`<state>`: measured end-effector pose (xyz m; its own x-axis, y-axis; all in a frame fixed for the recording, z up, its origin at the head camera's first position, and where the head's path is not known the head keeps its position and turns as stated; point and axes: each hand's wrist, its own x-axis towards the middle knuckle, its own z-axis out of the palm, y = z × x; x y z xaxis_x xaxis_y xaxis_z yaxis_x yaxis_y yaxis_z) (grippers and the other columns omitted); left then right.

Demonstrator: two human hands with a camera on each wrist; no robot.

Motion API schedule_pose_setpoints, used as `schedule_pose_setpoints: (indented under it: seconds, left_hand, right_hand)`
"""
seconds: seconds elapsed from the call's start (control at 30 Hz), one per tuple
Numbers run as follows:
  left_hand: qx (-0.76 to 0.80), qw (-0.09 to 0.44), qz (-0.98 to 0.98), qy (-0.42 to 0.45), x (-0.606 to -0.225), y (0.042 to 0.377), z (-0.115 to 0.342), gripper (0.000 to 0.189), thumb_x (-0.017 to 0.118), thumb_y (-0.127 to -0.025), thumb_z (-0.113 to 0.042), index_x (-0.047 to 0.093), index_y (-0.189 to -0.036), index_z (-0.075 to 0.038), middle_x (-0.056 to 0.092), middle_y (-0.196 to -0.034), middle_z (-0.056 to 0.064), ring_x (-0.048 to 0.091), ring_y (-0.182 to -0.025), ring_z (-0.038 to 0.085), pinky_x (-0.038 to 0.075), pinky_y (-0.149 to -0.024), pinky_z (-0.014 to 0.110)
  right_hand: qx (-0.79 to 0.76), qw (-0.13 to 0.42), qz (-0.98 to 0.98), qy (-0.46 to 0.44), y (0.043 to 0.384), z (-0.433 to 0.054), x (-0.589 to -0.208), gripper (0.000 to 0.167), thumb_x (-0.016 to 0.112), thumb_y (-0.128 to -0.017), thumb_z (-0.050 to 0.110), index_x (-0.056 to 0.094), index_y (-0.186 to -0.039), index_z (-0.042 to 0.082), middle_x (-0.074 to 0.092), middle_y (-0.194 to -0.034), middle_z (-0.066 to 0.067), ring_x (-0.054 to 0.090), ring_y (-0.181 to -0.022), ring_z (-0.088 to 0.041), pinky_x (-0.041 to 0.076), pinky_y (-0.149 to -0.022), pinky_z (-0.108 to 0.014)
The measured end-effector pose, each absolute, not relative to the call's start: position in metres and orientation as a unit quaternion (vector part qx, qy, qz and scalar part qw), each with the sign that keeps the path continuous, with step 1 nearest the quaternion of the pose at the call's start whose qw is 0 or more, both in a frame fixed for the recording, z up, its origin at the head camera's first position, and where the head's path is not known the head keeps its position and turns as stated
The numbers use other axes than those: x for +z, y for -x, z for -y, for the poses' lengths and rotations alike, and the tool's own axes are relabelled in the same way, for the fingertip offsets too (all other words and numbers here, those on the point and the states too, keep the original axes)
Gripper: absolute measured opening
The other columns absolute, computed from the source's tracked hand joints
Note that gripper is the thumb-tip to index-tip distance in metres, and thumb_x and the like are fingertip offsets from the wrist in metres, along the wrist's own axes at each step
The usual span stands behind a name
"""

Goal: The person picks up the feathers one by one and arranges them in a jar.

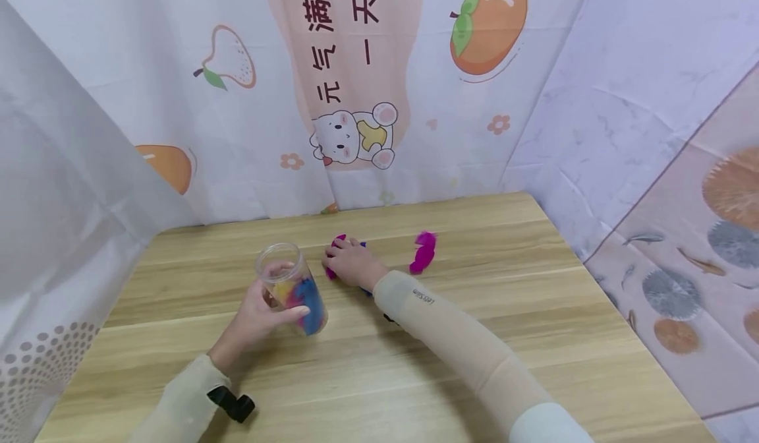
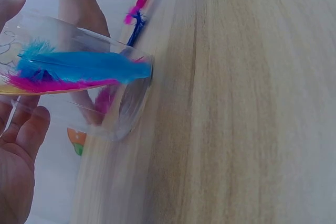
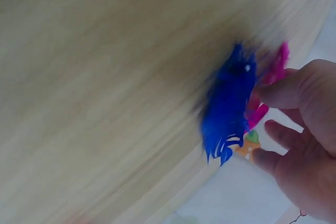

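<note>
Notably, deep-blue feather (image 3: 227, 106) plain from right wrist, mere slivers from head.

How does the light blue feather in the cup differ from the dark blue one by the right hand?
Colour: the light blue feather is bright sky blue; the dark blue feather is deep royal blue.
Place: the light blue feather is inside the clear cup; the dark blue feather lies on the wooden table, close to the right hand.
Both are blue feathers.

Head view bright, pale sheen on the table (image 1: 367, 390) at lower centre; right wrist view dimmer, blurred.
</note>
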<state>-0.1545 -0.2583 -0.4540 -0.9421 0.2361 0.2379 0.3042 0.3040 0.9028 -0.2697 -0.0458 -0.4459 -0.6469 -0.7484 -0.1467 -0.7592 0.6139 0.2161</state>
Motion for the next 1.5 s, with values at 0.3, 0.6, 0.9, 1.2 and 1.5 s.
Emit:
schedule_pose_setpoints:
  seconds: [0.3,0.6,0.9,1.2,1.5]
  left_hand:
    - [-0.581,0.028,0.796,0.169,-0.454,0.156,0.257,0.074,0.085,-0.079,0.001,0.045,-0.14,-0.013,0.058,-0.13,0.01,0.062,-0.112,0.022,0.055,-0.088,0.035]
    - [-0.587,0.029,0.79,0.174,-0.457,0.156,0.256,0.073,0.083,-0.079,0.004,0.045,-0.14,-0.012,0.059,-0.129,0.014,0.063,-0.109,0.023,0.056,-0.087,0.034]
    - [-0.591,0.029,0.786,0.176,-0.457,0.158,0.257,0.073,0.083,-0.079,0.005,0.046,-0.14,-0.01,0.059,-0.129,0.013,0.064,-0.11,0.022,0.056,-0.087,0.034]
    - [-0.586,0.032,0.791,0.172,-0.458,0.155,0.259,0.074,0.083,-0.08,0.004,0.044,-0.141,-0.011,0.061,-0.127,0.01,0.064,-0.108,0.021,0.056,-0.085,0.034]
    - [-0.581,0.037,0.792,0.183,-0.46,0.156,0.26,0.073,0.083,-0.08,0.002,0.045,-0.141,-0.01,0.06,-0.128,0.008,0.063,-0.109,0.021,0.056,-0.085,0.035]
  right_hand:
    - [0.145,0.01,-0.902,0.407,0.264,0.05,-0.444,0.031,0.06,-0.103,0.014,0.067,-0.131,0.026,0.061,-0.14,0.005,0.051,-0.135,-0.02,0.037,-0.114,-0.047]
    - [0.163,0.002,-0.898,0.409,0.261,0.054,-0.446,0.029,0.074,-0.095,0.021,0.071,-0.123,0.028,0.064,-0.134,0.006,0.057,-0.128,-0.019,0.04,-0.112,-0.048]
    - [0.17,-0.001,-0.897,0.408,0.259,0.056,-0.443,0.028,0.074,-0.095,0.021,0.072,-0.123,0.026,0.067,-0.13,0.004,0.062,-0.122,-0.022,0.042,-0.109,-0.052]
    - [0.149,-0.015,-0.897,0.416,0.258,0.058,-0.446,0.022,0.075,-0.094,0.025,0.075,-0.117,0.026,0.069,-0.125,0.005,0.065,-0.116,-0.019,0.044,-0.108,-0.048]
    - [0.142,-0.033,-0.895,0.422,0.257,0.057,-0.448,0.011,0.074,-0.095,0.023,0.075,-0.106,0.025,0.072,-0.113,0.006,0.068,-0.103,-0.015,0.052,-0.098,-0.035]
